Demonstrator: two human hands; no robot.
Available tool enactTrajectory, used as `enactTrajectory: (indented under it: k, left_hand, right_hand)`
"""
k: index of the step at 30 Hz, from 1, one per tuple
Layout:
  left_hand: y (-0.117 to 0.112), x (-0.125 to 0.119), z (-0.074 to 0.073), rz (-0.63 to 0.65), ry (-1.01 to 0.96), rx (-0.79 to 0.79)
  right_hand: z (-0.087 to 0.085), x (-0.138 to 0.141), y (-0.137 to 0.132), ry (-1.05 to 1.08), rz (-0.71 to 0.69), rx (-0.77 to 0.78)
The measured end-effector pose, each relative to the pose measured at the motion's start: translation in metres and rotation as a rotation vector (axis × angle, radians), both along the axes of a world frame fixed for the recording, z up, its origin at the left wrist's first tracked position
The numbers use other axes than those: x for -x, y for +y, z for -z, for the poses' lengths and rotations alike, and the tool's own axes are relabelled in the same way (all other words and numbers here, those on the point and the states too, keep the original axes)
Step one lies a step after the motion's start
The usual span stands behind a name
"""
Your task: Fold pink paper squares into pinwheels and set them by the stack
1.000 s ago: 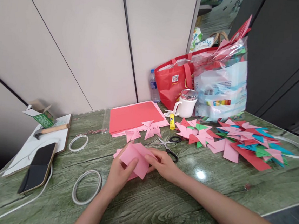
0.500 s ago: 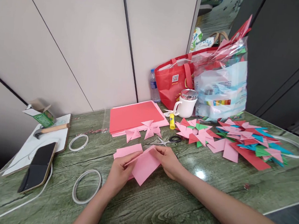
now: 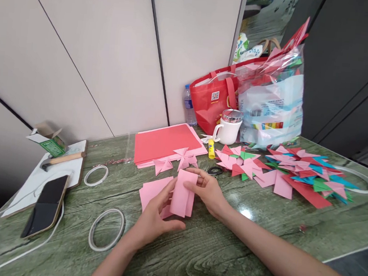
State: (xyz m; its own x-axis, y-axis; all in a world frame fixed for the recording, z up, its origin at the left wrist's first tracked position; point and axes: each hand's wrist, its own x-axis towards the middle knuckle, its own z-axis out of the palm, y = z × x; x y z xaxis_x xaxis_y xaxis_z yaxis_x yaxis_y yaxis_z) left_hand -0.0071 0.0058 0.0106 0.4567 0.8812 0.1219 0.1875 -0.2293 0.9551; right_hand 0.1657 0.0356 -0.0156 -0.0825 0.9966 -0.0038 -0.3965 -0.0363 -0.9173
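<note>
A pink paper sheet [image 3: 183,193], folded into a narrow upright strip, is held over the green table [image 3: 192,251]. My left hand [image 3: 153,219] pinches its left edge from below, thumb and fingers closed on it. My right hand [image 3: 209,191] grips its upper right edge. More pink sheets [image 3: 151,190] lie flat under and left of the fold. Scissors [image 3: 215,171] lie just behind my right hand, partly hidden by it.
A red and pink paper stack [image 3: 165,142] with small pink pinwheels [image 3: 184,157] lies behind. Folded coloured pinwheels [image 3: 297,175] spread to the right. A glue stick [image 3: 211,149], white mug [image 3: 228,128], red bag [image 3: 215,97], tape rings [image 3: 106,230], phone [image 3: 45,205] and hammer [image 3: 61,159] also lie around.
The pink sheet went from a loose open piece to a narrow folded strip standing upright. Both hands moved slightly away from me with it, and my right hand now covers part of the scissors.
</note>
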Motion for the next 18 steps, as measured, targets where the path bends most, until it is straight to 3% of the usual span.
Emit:
enactTrajectory:
  k: [3, 6, 10, 18]
  left_hand:
    - [0.0016, -0.0031, 0.0000, -0.139, -0.156, 0.172]
    - [0.0058, -0.0011, 0.0043, -0.262, -0.164, 0.240]
    - [0.0079, 0.0014, 0.0065, -0.245, -0.211, 0.336]
    - [0.0064, -0.0024, 0.0054, -0.336, -0.227, 0.349]
  right_hand:
    - [0.0006, 0.0005, -0.0016, -0.041, -0.076, 0.003]
    - [0.0018, 0.0032, -0.0051, -0.117, -0.157, -0.052]
    - [0.0037, 0.0053, -0.0066, -0.164, -0.155, -0.124]
    - [0.0048, 0.0049, -0.0050, -0.179, -0.098, -0.054]
